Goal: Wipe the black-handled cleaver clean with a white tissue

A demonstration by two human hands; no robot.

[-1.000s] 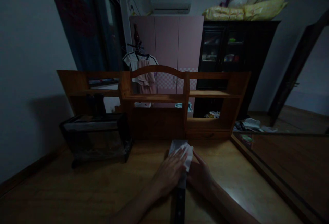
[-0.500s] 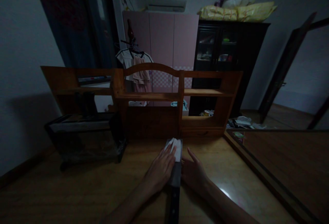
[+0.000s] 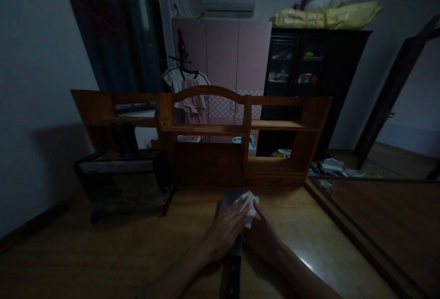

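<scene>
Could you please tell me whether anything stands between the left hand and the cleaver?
Yes, a white tissue: it lies under the fingers of the left hand, toward the right edge of the cleaver. I see nothing else between them, though the palm's underside is hidden.

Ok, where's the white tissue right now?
In the head view, the white tissue is below and slightly right of centre, at the right edge of the knife blade, partly under the left hand and beside the right hand.
</scene>
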